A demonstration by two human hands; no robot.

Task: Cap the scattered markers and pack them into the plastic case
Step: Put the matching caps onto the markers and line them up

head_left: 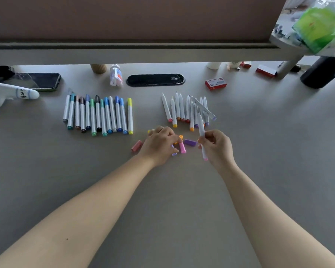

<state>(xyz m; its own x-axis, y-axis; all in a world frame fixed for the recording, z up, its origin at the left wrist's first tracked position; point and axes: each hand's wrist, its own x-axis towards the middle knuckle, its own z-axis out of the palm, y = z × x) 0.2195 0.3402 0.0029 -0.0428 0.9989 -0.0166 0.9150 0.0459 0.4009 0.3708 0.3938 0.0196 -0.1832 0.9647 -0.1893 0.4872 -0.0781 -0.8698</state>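
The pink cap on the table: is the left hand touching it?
Touching. The head view shows the left hand with its fingertips resting on the top end of the pink cap, no gap between them.

Grey matte counter [259, 171] before me: row of capped white-barrelled markers [97, 115] left, pile of uncapped white markers [186, 111] right, loose coloured plastic caps [190, 142] nearer, red cardboard box [215, 84], black smartphone [39, 81].
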